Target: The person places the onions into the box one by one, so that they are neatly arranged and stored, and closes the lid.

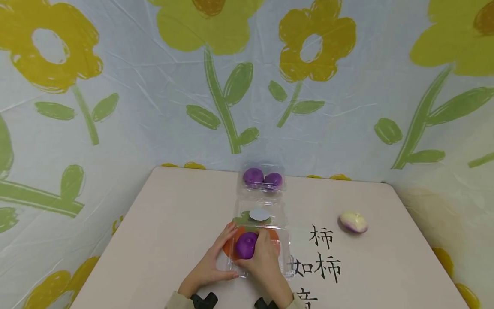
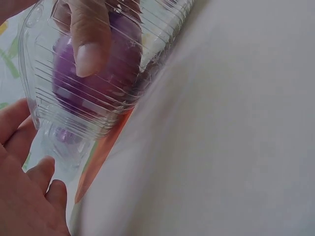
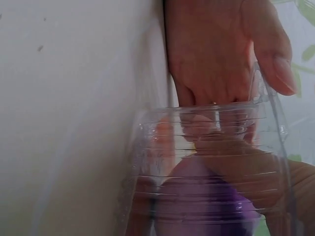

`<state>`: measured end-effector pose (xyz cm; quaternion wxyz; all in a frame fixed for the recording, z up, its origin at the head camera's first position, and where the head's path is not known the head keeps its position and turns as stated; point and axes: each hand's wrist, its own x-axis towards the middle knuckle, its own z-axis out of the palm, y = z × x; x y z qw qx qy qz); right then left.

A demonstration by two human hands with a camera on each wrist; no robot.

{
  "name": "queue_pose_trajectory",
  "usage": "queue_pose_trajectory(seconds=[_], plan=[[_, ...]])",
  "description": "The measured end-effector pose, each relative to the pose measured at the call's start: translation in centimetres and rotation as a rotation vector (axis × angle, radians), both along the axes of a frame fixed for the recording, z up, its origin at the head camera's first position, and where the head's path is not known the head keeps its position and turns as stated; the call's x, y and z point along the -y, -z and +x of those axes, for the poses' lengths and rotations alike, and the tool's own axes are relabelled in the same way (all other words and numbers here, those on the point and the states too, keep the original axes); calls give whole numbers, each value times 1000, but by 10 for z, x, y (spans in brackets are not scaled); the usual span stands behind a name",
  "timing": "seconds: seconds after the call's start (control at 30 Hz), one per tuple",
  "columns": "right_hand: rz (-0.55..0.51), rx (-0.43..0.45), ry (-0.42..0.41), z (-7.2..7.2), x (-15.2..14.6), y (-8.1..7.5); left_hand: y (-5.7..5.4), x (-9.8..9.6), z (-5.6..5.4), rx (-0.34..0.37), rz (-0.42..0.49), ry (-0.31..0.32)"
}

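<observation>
My right hand [image 1: 264, 255] grips a round, glossy purple vegetable [image 1: 245, 246] with a small nub, inside a clear plastic clamshell box [image 1: 286, 253]. Thumb and fingers lie on either side of it. In the left wrist view, the purple vegetable [image 2: 96, 64] shows through the ribbed plastic. At the box's left side, my left hand [image 1: 208, 266] rests with extended fingers, its thumb near the front left corner. Seen from the right wrist, the left hand [image 3: 211, 59] is beside the box wall [image 3: 197, 162]; whether it presses the plastic is hard to tell.
Behind, a clear container [image 1: 283, 184] holds two purple vegetables [image 1: 253, 177]. A clear lid with a white oval sticker [image 1: 259, 214] lies between. To the right sits a cream-and-purple vegetable [image 1: 353, 222]. The pale table mat [image 1: 185, 214] has printed characters and an orange persimmon; flowered cloth [image 1: 154, 107] surrounds it.
</observation>
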<state>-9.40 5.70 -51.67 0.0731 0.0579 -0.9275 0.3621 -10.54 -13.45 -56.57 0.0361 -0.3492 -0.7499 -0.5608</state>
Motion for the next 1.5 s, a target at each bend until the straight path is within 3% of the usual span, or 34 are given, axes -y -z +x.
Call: queue_pose_trajectory(seconds=[0.27,0.43,0.57,0.73,0.9,1.07,1.2,1.3,1.5], plan=[[57,4,-24,3,-6,-15,1,0,-1,-8,-11,-9],[38,52,-98,4,-17,-30,2,1,-2,-12,-6,-5],[-26,149,-200,5,-32,-44,2,1,-2,-21,-7,-4],[-199,258,-394,3,-57,-58,1,1,-2,-23,-16,-6],[-251,271,-582,-3,-86,-66,1,1,-2,-13,-14,-4],[-256,217,-721,-13,-117,-70,2,0,-2,-6,-21,-11],[-309,111,-757,-23,-140,-68,1,0,-2,-3,-13,-12],[-351,12,-732,-30,-156,-66,1,1,-2,-5,-11,-10],[-478,-183,-599,-42,-185,-59,2,0,-3,0,-4,-4]])
